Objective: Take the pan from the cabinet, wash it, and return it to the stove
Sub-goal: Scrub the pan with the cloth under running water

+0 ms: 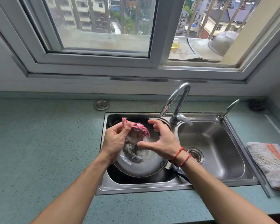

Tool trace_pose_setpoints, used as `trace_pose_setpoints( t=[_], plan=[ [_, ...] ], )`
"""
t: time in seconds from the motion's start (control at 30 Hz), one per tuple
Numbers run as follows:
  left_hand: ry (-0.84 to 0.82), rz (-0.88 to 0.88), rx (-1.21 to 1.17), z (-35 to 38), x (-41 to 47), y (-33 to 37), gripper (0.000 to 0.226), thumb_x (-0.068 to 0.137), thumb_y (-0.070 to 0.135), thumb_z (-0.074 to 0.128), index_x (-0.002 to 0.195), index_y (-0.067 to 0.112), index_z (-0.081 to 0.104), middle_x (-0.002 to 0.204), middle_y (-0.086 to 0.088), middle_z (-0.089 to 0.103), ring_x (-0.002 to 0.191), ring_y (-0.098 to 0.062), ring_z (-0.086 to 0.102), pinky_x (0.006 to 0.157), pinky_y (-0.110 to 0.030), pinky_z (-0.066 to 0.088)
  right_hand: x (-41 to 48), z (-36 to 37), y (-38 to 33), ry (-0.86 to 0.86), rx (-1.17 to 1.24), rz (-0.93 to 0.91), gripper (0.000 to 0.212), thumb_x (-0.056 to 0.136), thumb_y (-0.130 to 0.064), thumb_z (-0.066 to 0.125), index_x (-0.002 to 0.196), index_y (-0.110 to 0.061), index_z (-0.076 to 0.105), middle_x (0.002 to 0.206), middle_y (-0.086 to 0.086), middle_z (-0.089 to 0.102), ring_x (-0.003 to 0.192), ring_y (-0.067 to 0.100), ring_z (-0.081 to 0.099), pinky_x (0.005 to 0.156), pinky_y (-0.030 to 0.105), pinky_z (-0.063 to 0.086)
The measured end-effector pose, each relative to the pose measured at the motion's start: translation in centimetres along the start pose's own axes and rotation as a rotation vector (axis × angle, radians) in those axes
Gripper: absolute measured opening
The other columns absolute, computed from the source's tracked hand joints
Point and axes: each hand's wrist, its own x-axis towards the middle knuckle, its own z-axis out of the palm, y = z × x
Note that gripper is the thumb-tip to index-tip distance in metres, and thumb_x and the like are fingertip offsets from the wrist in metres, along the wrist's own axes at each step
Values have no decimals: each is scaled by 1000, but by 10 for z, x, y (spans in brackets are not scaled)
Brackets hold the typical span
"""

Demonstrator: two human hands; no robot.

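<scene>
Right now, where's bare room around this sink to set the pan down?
The countertop left of the sink, back to the round metal cap, is bare. The right basin holds only its drain. Crowded: the left basin, with pan, pink cloth, left hand and right hand; a folded towel lies on the right counter.

Left hand (pixel 114 140) in a curled pinch, right hand (pixel 162 142) loose and splayed.

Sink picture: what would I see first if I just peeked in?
The bright pink cloth, bunched in the left hand over the left basin of the sink, stands out first. Under it lies the metal pan, speckled dark inside, with the open right hand above it. A window fills the wall behind.
</scene>
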Motion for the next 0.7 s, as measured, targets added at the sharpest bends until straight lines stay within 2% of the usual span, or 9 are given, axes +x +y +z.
trace_pose_setpoints(
  t=[0.07,0.1,0.17,0.23,0.3,0.4,0.5,0.6,0.7],
  plan=[
    [-43,1,9,1,-2,2,27,87,19,66,105,0,70,99,-19,74,89,-30,72,76,-32,60,3,7,1,-19,25,-11,44,69,-59,71,108,-38,69,100,-8,72,95,8,67,88,34,55],
    [-53,0,22,1,-3,4,24,85,14,68,104,0,71,98,-18,74,87,-28,71,75,-30,60,5,8,3,-13,111,22,28,76,-52,69,101,-41,72,94,-6,76,90,10,70,86,38,57],
    [-60,-3,54,-1,-3,6,17,84,3,70,101,4,72,96,-15,75,84,-24,71,76,-30,59,9,5,3,26,305,92,10,88,-27,68,94,-32,74,92,1,76,85,12,72,81,33,58],
    [-51,-12,102,-5,-2,6,16,86,-1,68,100,5,73,95,-16,75,83,-24,70,77,-34,59,12,-2,-2,56,449,194,13,92,-7,62,89,-15,72,88,11,73,76,16,67,73,27,56],
    [-37,-14,135,-10,0,5,12,89,4,67,99,4,74,92,-16,75,80,-25,70,74,-35,58,14,-8,-4,100,535,284,16,92,-3,60,80,-7,68,78,13,68,69,23,60,68,32,52],
    [17,-1,93,-9,1,7,13,93,7,62,97,8,75,90,-12,76,80,-23,72,71,-30,59,18,-13,-4,149,699,403,25,92,-4,58,67,-9,59,63,6,59,55,19,54,60,30,46],
    [43,31,6,-6,1,11,14,90,9,62,96,8,74,91,-12,76,80,-21,72,70,-24,58,18,-15,0,149,823,542,18,88,-5,55,71,-11,59,55,1,54,46,14,50,56,28,42],
    [70,60,-140,-7,4,17,23,88,19,61,98,1,70,90,-15,74,81,-23,70,76,-28,58,15,-12,9,157,885,653,15,84,-10,54,81,-6,69,75,12,64,59,22,58,59,33,49],
    [59,90,-133,-5,5,25,23,93,18,58,96,-4,64,82,-10,73,74,-18,69,73,-26,58,12,-13,16,160,850,666,16,79,-19,67,73,-7,74,80,16,64,61,22,59,58,34,49]
  ],
)
